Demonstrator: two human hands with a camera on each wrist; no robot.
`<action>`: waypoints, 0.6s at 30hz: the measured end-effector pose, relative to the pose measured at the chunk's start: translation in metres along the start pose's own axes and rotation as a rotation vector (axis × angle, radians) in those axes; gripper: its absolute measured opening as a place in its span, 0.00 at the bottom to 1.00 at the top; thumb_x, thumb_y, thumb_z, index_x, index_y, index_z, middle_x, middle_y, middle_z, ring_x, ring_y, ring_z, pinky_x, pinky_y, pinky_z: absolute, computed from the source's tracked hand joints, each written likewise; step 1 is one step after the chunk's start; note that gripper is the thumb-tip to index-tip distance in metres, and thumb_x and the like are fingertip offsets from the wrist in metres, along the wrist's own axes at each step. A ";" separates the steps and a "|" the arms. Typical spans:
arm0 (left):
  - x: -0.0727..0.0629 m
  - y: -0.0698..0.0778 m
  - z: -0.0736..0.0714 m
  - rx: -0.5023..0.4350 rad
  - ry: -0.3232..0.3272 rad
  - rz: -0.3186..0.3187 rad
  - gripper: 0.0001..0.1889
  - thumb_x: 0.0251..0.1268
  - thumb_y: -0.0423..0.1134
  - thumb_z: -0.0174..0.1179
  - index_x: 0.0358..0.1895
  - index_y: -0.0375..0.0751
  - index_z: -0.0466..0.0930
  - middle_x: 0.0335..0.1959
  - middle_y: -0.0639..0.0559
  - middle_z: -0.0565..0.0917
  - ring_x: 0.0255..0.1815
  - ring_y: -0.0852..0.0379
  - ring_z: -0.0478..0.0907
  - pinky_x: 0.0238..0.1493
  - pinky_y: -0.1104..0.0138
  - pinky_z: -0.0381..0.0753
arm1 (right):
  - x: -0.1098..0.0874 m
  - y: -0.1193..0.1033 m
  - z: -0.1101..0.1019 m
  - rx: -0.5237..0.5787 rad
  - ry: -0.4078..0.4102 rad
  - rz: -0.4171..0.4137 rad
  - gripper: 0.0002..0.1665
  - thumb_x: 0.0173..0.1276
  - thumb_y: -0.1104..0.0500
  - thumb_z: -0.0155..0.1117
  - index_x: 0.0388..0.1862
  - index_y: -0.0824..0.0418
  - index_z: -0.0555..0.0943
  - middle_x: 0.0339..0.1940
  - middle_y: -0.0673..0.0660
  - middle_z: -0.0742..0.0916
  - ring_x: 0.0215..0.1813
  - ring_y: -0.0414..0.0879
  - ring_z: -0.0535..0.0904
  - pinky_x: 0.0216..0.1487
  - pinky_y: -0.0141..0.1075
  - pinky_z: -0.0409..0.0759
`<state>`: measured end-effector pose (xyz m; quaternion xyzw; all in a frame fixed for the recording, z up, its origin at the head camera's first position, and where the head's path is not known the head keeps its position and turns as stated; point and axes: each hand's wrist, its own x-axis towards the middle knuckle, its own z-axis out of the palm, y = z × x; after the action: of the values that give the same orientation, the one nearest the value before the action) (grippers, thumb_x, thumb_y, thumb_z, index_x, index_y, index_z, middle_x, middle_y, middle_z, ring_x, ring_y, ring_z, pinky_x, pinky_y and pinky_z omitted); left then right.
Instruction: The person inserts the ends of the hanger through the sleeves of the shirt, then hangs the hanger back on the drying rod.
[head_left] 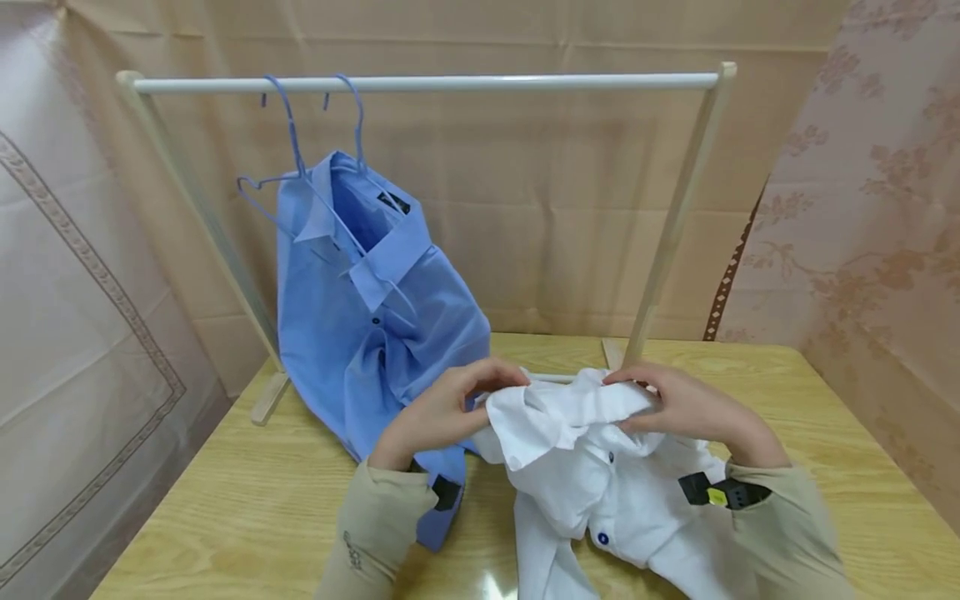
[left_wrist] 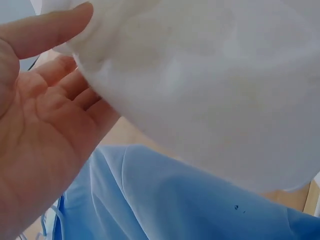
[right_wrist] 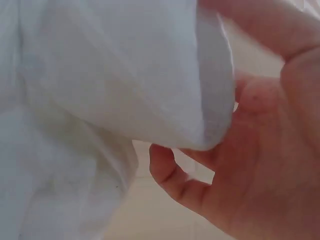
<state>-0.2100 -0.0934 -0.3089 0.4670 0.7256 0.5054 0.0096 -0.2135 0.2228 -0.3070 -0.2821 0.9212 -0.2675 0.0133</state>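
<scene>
"So, where's the white shirt (head_left: 555, 487)?"
"Over the wooden table (head_left: 247, 517), front of the rack (head_left: 678, 217); collar (head_left: 607, 402) lifted."
"Grip?"
"Left hand (head_left: 453, 404): thumb and fingers slightly parted, pinching one side of the collar cloth. Right hand (head_left: 690, 408): likewise, opposite side."
"Nearby?"
"Blue shirt (head_left: 322, 333) to the left, hanging below the rail (head_left: 525, 82); two blue hangers (head_left: 292, 129) hooked there."

Grips white shirt (head_left: 555, 487) by its collar (head_left: 536, 423) with left hand (head_left: 457, 402) and right hand (head_left: 686, 404), over right part of table (head_left: 247, 508). Shows, at far left, 2 hangers (head_left: 293, 137) on rack (head_left: 525, 82) and blue shirt (head_left: 420, 304) hanging there.
</scene>
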 end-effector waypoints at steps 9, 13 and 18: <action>-0.011 -0.004 -0.007 0.131 -0.316 -0.014 0.31 0.54 0.29 0.59 0.63 0.40 0.61 0.61 0.49 0.68 0.61 0.58 0.65 0.62 0.66 0.64 | 0.002 -0.008 -0.010 -0.052 0.098 0.091 0.16 0.73 0.53 0.45 0.47 0.57 0.79 0.39 0.54 0.84 0.43 0.49 0.77 0.44 0.46 0.74; -0.009 -0.002 0.000 0.190 -0.435 -0.105 0.43 0.47 0.37 0.69 0.67 0.44 0.54 0.65 0.52 0.62 0.66 0.59 0.58 0.65 0.67 0.57 | 0.006 -0.011 -0.013 -0.024 0.159 0.150 0.23 0.74 0.49 0.39 0.39 0.59 0.80 0.34 0.55 0.84 0.40 0.49 0.77 0.42 0.45 0.74; 0.002 -0.010 0.016 0.337 -0.426 -0.212 0.44 0.45 0.39 0.70 0.68 0.47 0.55 0.66 0.50 0.61 0.66 0.57 0.57 0.65 0.65 0.57 | 0.012 -0.014 -0.009 -0.019 0.225 0.163 0.24 0.74 0.50 0.39 0.33 0.58 0.82 0.32 0.53 0.85 0.35 0.45 0.77 0.38 0.39 0.75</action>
<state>-0.2101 -0.0809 -0.3237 0.4792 0.8256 0.2644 0.1370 -0.2182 0.2116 -0.2907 -0.1746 0.9393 -0.2867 -0.0709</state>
